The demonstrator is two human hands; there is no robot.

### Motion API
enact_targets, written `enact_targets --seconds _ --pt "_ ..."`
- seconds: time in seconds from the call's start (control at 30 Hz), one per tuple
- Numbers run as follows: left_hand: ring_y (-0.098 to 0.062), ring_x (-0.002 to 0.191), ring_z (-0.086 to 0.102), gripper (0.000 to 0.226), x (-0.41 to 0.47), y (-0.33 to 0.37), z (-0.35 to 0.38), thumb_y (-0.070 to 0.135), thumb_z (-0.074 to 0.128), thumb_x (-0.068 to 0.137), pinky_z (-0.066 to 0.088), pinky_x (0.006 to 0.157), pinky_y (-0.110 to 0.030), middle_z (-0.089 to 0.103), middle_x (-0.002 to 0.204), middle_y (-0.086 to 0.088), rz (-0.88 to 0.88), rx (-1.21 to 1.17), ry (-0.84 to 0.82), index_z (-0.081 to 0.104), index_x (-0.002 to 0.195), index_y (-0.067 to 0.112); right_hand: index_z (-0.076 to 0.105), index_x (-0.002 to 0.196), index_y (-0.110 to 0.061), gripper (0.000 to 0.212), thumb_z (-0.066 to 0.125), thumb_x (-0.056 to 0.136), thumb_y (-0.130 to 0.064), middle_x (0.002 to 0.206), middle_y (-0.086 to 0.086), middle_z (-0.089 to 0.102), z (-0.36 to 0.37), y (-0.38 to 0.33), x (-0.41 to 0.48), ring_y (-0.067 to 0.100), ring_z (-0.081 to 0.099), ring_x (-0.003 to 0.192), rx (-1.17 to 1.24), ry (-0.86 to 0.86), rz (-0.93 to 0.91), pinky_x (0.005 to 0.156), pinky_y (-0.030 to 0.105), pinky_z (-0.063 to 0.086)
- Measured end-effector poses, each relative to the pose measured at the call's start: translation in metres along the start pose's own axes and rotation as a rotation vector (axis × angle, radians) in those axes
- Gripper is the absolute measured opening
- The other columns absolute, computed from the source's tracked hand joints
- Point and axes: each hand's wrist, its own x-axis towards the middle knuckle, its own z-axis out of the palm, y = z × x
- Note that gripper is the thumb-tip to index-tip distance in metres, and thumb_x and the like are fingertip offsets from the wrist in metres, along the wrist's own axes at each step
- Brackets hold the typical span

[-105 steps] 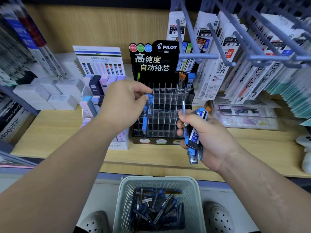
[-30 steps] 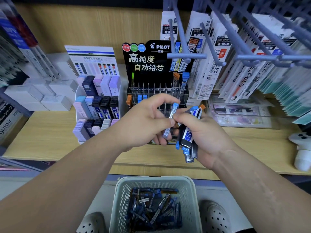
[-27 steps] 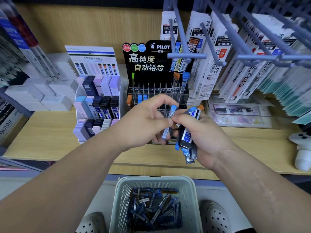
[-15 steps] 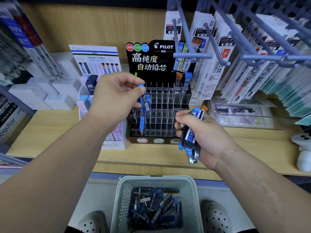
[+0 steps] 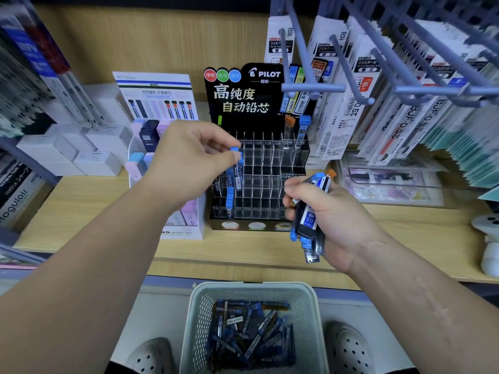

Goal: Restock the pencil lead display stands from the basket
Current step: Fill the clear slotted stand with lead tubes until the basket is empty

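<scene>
The blue-capped lead tube (image 5: 237, 168) is pinched by its cap in the left hand (image 5: 189, 163), fingers closed, at the Pilot stand (image 5: 266, 168) left column, lower than 0.5 s ago. The right hand (image 5: 332, 220) grips a bundle of tubes (image 5: 310, 214) above the basket (image 5: 253, 295).

The left hand (image 5: 189, 163) hides part of the white stand (image 5: 186, 220) behind it. The small slot labels on the black stand (image 5: 270, 168) are too small to read. The basket (image 5: 253, 290) is cut by the bottom edge.
</scene>
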Motion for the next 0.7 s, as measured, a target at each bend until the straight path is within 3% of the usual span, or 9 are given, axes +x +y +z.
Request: enact_targets --seconds 0.23,0.47,0.63,0.7 --pt "0.004 0.061 0.061 0.025 0.0 -0.01 0.009 0.012 0.079 0.083 0.049 0.065 -0.009 0.068 0.071 0.015 0.046 0.236 0.056 0.071 0.079 0.035 0.07 0.082 -0.018 0.014 0.067 0.092 -0.01 0.07 0.001 0.064 -0.001 -0.001 -0.002 0.013 0.057 0.059 0.005 -0.013 -0.001 0.053 0.02 0.05" --pt "0.006 0.058 0.056 0.013 0.004 -0.008 0.01 0.011 0.076 0.085 0.043 0.061 -0.004 0.064 0.068 0.012 0.089 0.339 0.07 0.076 0.089 0.023 0.07 0.084 -0.018 0.011 0.067 0.092 -0.01 0.07 0.0 0.065 -0.004 0.0 -0.001 0.014 0.057 0.061 -0.011 -0.018 0.002 0.055 0.021 0.049" --pt "0.005 0.056 0.055 0.008 0.004 -0.012 0.012 0.011 0.077 0.084 0.041 0.058 -0.006 0.056 0.06 0.019 0.125 0.441 0.014 0.078 0.087 0.018 0.07 0.085 -0.018 0.011 0.067 0.091 -0.01 0.07 0.001 0.064 -0.005 0.001 0.001 0.015 0.056 0.061 -0.01 -0.021 0.004 0.054 0.022 0.048" --pt "0.0 0.067 0.057 0.009 0.004 -0.017 0.016 0.013 0.079 0.081 0.05 0.07 -0.021 0.061 0.074 0.015 0.2 0.528 0.02 0.078 0.086 0.02 0.069 0.086 -0.017 0.01 0.066 0.091 -0.01 0.07 0.001 0.064 -0.005 0.001 0.001 0.015 0.056 0.061 -0.008 -0.023 0.006 0.053 0.022 0.048"
